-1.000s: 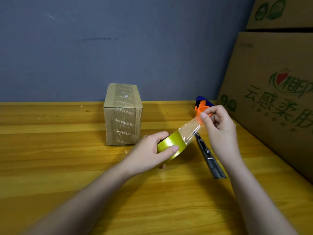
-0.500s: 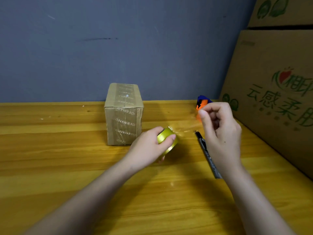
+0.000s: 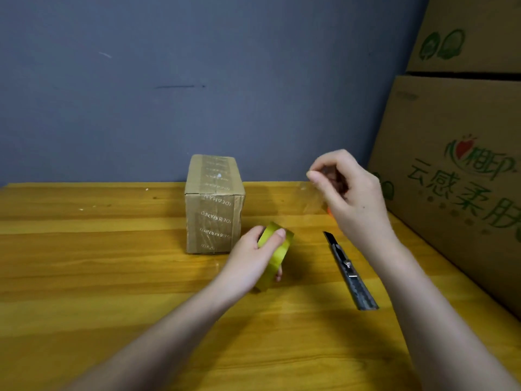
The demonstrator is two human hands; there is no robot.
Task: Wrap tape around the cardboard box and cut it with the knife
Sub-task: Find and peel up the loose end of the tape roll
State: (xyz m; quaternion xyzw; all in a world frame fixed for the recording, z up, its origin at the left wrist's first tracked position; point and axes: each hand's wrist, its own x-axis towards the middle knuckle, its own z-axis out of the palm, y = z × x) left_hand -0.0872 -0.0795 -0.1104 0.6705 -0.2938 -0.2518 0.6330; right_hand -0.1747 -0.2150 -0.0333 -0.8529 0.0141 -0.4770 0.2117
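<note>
Dim, even indoor light with soft shadows, slight motion blur, and wide-angle bending at edges.

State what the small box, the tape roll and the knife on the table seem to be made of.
Small brown box: cardboard, glossy with printed clear tape bands.
Yellow-green tape roll in the left hand: likely clear plastic film, since its pulled strip is see-through.
Dark slim utility knife: apparently metal, with dull sheen.

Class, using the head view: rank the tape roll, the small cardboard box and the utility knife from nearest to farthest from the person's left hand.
1. Tape roll: gripped in the left hand.
2. Small cardboard box: just beyond, slightly left.
3. Utility knife: to the right, on the table.
</note>
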